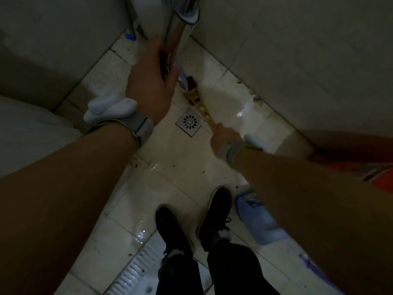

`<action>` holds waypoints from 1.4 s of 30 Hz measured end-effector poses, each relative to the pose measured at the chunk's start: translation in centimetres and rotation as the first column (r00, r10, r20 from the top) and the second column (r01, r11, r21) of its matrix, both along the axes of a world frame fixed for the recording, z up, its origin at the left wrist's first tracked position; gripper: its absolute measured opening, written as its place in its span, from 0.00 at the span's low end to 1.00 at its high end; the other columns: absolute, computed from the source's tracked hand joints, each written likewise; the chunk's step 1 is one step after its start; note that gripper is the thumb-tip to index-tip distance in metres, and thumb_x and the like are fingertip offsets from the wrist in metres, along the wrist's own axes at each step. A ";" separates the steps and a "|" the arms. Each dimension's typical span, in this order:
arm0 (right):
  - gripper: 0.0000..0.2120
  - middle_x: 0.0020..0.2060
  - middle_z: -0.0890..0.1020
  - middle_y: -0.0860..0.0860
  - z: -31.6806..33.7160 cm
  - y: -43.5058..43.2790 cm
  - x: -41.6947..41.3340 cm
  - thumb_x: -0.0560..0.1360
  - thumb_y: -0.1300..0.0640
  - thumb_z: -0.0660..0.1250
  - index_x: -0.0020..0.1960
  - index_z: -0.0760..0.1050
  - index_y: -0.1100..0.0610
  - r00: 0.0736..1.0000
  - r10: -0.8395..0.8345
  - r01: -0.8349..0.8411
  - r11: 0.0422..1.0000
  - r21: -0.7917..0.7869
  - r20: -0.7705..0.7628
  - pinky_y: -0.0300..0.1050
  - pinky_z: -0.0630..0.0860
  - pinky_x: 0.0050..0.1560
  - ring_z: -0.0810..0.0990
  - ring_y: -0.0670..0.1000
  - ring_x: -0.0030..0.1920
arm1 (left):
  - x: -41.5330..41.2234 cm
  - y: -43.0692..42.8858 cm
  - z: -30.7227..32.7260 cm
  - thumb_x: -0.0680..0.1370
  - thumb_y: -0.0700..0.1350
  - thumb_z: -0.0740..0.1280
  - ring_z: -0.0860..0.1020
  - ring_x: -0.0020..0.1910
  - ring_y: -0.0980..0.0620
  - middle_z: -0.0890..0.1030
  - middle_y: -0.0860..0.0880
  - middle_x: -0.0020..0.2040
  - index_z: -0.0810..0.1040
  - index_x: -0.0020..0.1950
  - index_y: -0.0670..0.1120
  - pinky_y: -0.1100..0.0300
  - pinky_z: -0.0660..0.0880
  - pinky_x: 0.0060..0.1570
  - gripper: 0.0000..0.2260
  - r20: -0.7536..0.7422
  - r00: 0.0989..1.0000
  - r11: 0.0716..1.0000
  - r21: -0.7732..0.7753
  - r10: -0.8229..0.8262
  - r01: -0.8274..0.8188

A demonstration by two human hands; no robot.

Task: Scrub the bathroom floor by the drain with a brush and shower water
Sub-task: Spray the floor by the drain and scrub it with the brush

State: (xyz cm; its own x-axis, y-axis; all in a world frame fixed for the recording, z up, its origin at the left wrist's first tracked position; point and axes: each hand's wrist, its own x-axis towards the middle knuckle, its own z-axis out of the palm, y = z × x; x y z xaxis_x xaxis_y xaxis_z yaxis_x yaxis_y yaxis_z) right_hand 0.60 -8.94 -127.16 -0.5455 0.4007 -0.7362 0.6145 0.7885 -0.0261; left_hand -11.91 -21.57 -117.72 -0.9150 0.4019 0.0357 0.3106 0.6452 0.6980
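While I watch through the head view, the left hand (153, 81) has its grip curled round the chrome shower head (178, 35) at twelve o'clock, pointing down at the floor (182, 171). I cannot tell whether water is running. The right hand (225, 139), at the drain's (188, 122) four o'clock, has its grip closed round the near end of the brush (200, 103). The pale handle runs past the drain's right edge, and the dark bristle head sits on the wet tiles at the drain's twelve o'clock.

I judge the brush to be light and stiff, so it should pass pressure straight to the bristles. The handle may be slick when wet, and taking it nearer the head would give firmer strokes. The smooth chrome shower head is likely slippery too, so it is best held round its handle.

The wall (297, 60) closes in at one o'clock and limits the sweep there. A blue bottle (255, 218) lies at five o'clock, just beside the shoes (214, 213). The ridged edge of a squat pan (136, 271) sits at six o'clock. The tiles shine with water, so footing looks treacherous.
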 end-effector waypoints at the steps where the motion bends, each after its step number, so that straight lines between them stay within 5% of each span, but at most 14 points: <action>1: 0.17 0.58 0.78 0.58 0.3 -1.2 1.7 0.83 0.60 0.50 0.71 0.62 0.60 1.000 0.011 -0.010 1.000 -0.025 0.021 0.45 0.71 0.42 0.80 0.58 0.55 | 0.1 0.0 0.0 0.80 0.50 0.63 0.77 0.56 0.40 0.79 0.40 0.59 0.62 0.73 0.41 0.66 0.65 0.44 0.24 0.005 1.000 1.000 -0.014 -0.006 0.006; 6: 0.25 0.64 0.75 0.59 0.4 -2.4 5.5 0.84 0.56 0.48 0.79 0.47 0.54 0.983 0.101 -0.080 0.987 -0.136 0.155 0.49 0.77 0.52 0.78 0.59 0.59 | 0.4 -0.1 0.2 0.80 0.51 0.62 0.77 0.57 0.40 0.78 0.40 0.61 0.61 0.73 0.42 0.63 0.65 0.47 0.25 0.035 0.999 0.999 -0.051 -0.005 0.007; 12: 0.13 0.55 0.79 0.58 -0.5 3.1 1.1 0.81 0.56 0.53 0.63 0.70 0.56 0.998 0.056 -0.055 0.998 0.032 -0.019 0.48 0.75 0.48 0.80 0.61 0.54 | 0.3 -0.2 -0.4 0.80 0.50 0.62 0.78 0.52 0.42 0.80 0.40 0.56 0.65 0.69 0.39 0.68 0.62 0.42 0.22 0.017 0.999 0.999 -0.011 -0.032 0.032; 18: 0.15 0.57 0.78 0.59 -0.5 4.4 -2.5 0.78 0.58 0.61 0.63 0.74 0.63 0.995 -0.099 0.098 0.995 -0.024 -0.031 0.51 0.74 0.55 0.77 0.61 0.61 | 0.7 0.3 -0.7 0.79 0.51 0.62 0.78 0.48 0.45 0.80 0.41 0.53 0.63 0.71 0.41 0.63 0.66 0.41 0.24 0.018 0.998 0.998 -0.005 -0.062 0.062; 21: 0.12 0.46 0.79 0.56 -0.1 1.3 1.1 0.80 0.58 0.58 0.61 0.72 0.58 0.985 -0.165 0.158 0.981 -0.113 -0.057 0.45 0.72 0.41 0.80 0.58 0.45 | 0.5 0.5 -0.6 0.79 0.51 0.62 0.78 0.53 0.42 0.80 0.41 0.56 0.64 0.71 0.42 0.63 0.66 0.45 0.23 0.014 0.997 0.997 -0.005 -0.080 0.080; 24: 0.15 0.40 0.76 0.55 -0.3 -1.8 4.7 0.82 0.57 0.54 0.68 0.66 0.53 0.996 -0.085 0.087 0.988 -0.129 0.024 0.42 0.72 0.32 0.73 0.52 0.30 | 0.2 0.4 -0.5 0.80 0.50 0.62 0.77 0.53 0.41 0.79 0.41 0.57 0.65 0.70 0.43 0.65 0.63 0.44 0.21 0.036 0.995 0.995 -0.022 -0.095 0.096; 30: 0.14 0.51 0.81 0.57 -1.0 1.9 3.8 0.81 0.53 0.54 0.65 0.70 0.52 0.996 -0.090 0.090 0.995 -0.043 -0.006 0.46 0.75 0.42 0.81 0.60 0.45 | 0.3 0.7 -0.7 0.80 0.48 0.62 0.77 0.49 0.43 0.79 0.40 0.54 0.66 0.67 0.40 0.68 0.61 0.39 0.19 0.053 0.995 0.996 -0.015 -0.088 0.089; 36: 0.17 0.63 0.76 0.62 -0.6 8.5 -1.0 0.79 0.59 0.59 0.65 0.72 0.65 0.988 -0.155 0.155 0.988 0.005 0.010 0.52 0.72 0.61 0.75 0.62 0.64 | 0.6 1.6 -1.2 0.80 0.49 0.62 0.78 0.52 0.41 0.79 0.41 0.57 0.63 0.71 0.42 0.60 0.68 0.45 0.22 0.017 0.991 0.991 0.024 -0.131 0.130; 42: 0.12 0.57 0.79 0.59 -1.0 4.1 4.0 0.79 0.55 0.58 0.60 0.72 0.57 0.959 -0.281 0.278 0.957 -0.077 -0.027 0.44 0.70 0.46 0.79 0.61 0.53 | 0.8 2.1 -0.4 0.80 0.50 0.62 0.78 0.54 0.41 0.79 0.40 0.59 0.60 0.74 0.42 0.60 0.71 0.47 0.26 0.057 0.990 0.992 0.030 -0.126 0.125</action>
State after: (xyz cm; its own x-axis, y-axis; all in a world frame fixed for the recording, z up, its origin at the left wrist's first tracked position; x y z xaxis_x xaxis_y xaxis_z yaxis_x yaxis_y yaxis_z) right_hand 4.56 -4.86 -128.18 -0.4470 0.4877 -0.7499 0.8075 0.5807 -0.1037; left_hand -11.08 -19.43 -118.13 -0.8582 0.5133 -0.0040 0.3463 0.5847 0.7336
